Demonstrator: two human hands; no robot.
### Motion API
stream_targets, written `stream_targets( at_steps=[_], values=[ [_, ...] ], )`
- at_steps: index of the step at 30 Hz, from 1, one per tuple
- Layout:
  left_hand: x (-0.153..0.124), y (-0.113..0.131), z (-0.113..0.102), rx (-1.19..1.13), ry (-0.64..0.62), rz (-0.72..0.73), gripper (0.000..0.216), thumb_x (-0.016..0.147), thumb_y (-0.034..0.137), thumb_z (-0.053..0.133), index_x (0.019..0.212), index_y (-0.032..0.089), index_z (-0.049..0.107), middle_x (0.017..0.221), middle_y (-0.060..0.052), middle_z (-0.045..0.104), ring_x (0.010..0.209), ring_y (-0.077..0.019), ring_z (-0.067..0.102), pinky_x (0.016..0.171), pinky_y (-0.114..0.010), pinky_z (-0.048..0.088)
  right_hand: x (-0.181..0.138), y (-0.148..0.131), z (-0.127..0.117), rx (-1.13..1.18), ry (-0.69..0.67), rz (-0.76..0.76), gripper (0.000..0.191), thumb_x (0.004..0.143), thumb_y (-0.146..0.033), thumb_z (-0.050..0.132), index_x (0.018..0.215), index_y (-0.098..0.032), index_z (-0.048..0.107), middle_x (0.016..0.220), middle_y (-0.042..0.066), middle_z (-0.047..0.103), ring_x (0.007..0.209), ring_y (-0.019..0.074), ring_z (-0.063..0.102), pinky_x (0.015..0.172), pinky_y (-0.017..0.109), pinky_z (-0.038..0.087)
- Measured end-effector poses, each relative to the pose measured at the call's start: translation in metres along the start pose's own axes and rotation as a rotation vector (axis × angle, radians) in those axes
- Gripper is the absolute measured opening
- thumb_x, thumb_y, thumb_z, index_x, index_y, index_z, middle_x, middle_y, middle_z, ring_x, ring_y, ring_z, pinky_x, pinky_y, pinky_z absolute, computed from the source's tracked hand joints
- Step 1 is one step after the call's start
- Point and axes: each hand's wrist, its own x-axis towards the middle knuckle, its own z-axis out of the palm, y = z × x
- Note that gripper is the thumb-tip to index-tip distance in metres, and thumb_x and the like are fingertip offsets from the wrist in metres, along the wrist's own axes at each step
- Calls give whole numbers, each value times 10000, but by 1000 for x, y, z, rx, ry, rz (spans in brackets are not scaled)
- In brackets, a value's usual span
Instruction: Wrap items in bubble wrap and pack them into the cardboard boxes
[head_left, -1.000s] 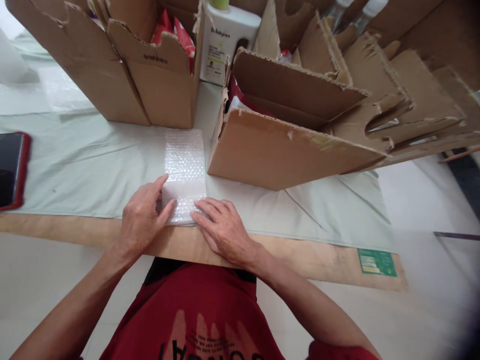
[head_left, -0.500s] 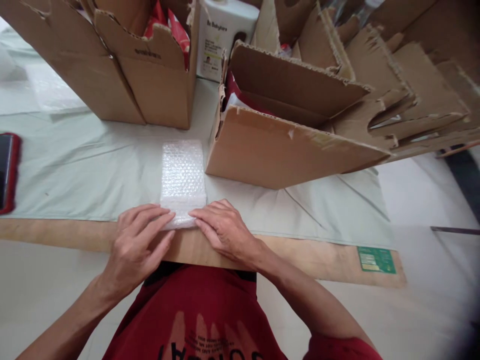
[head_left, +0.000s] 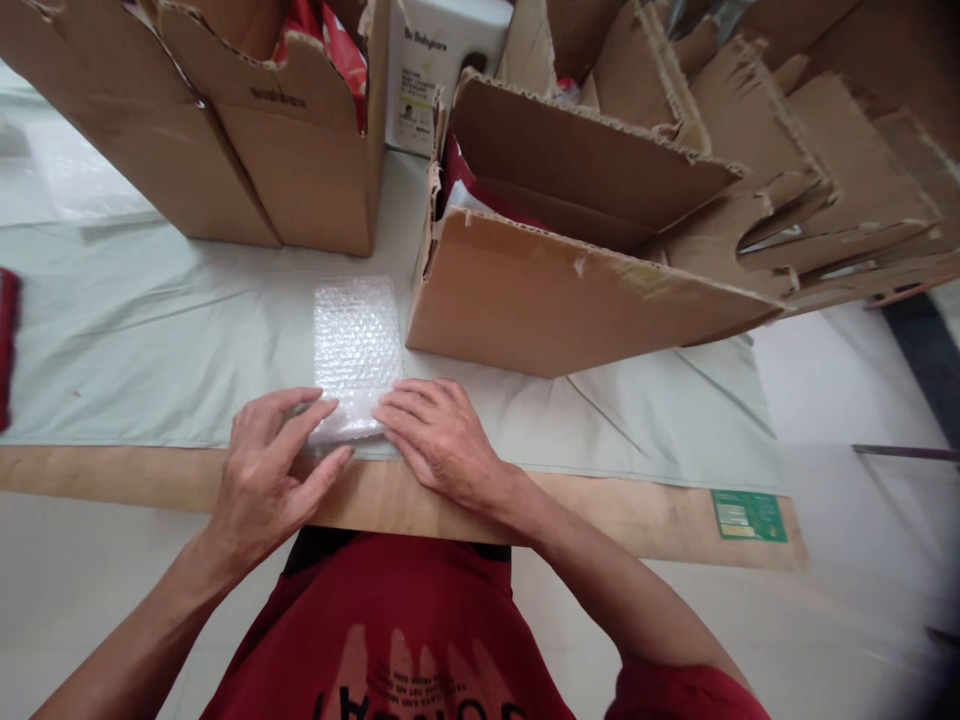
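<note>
Left of frame centre, bubble wrap (head_left: 356, 335) is lying part-folded: near end doubled, far length unfolded. Left hand (head_left: 259, 460) is holding thumb and fingers apart; right hand (head_left: 450, 440) is resting fingers on the wrap, grip indeterminable.

Shiny plastic among matt cardboard

The bubble wrap (head_left: 356, 335) is clear plastic, glossy and bumpy. The cloth (head_left: 187, 340) beneath looks matt and creased; the board (head_left: 600, 512) along the near edge is smooth, pale wood. The left box (head_left: 307, 170) and right box (head_left: 555, 310) are dull cardboard with rough, torn rims. The far bottle (head_left: 450, 40) looks like smooth white plastic.
</note>
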Motion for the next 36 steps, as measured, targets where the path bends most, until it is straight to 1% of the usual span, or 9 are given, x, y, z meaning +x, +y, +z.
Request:
stream_targets(
  at_steps=[4,7,10,16,20,25,30,33,36],
  values=[
    [0,3,-10,-114,-75,60,360,996,193,641,1348,239,580,1101,-80,725,1070,-267,681,976,-446,523,-1,-2,-10,192,-38,89,251,1093,-224,517,1244,-212,718,1132,56,811,1105,216,698,1028,406,462],
    [7,-3,-6,-143,-68,26,347,1001,183,630,1342,235,587,1033,-58,740,984,-239,682,938,-415,528,-5,-5,-14,173,21,147,267,1093,-275,531,1287,-195,695,1245,90,782,1174,234,677,1034,411,469],
    [16,-13,5,-59,-8,4,311,1007,218,629,1317,217,624,1003,-68,743,890,-236,682,864,-411,541,-5,-3,-12,45,80,118,312,1065,-305,579,1331,-169,669,1390,152,708,1269,282,624,1039,447,465],
    [15,-14,10,-21,54,15,415,956,269,712,1360,222,629,1309,-165,669,1188,-339,663,991,-502,553,4,8,-3,-27,-20,50,332,1057,-224,567,1378,-181,643,1365,136,728,1341,287,583,1052,460,444],
    [8,-5,-2,-119,-41,82,479,948,212,708,1409,251,582,1229,-123,710,1198,-323,662,1054,-515,512,4,6,-11,114,-62,96,301,1085,-262,542,1358,-206,658,1254,87,779,1252,253,638,1083,450,430],
    [16,-10,-2,-182,-59,2,410,982,223,653,1387,258,601,1088,-76,767,1096,-286,685,1001,-468,516,-1,0,-20,111,-27,155,357,1092,-375,552,1386,-188,629,1389,128,713,1268,262,630,1074,445,451],
    [32,-29,14,-42,1,-73,317,1006,367,620,1280,224,691,1060,-110,777,974,-307,701,898,-480,529,8,0,-12,-89,-35,37,397,1034,-311,644,1406,-177,609,1494,170,628,1347,307,557,1062,469,446],
    [36,-28,13,-41,31,-196,351,996,449,618,1235,215,724,1090,-128,769,1033,-323,693,951,-513,537,21,6,-5,-128,-87,1,365,1021,-231,638,1380,-167,633,1442,164,670,1332,314,559,1043,475,441],
    [27,-12,2,-159,120,-388,387,966,470,652,1246,213,725,1158,-116,738,1095,-292,683,1006,-492,547,31,13,-2,-38,-78,72,297,1043,-225,592,1325,-182,674,1318,125,752,1241,294,618,1018,467,444]
  ],
)
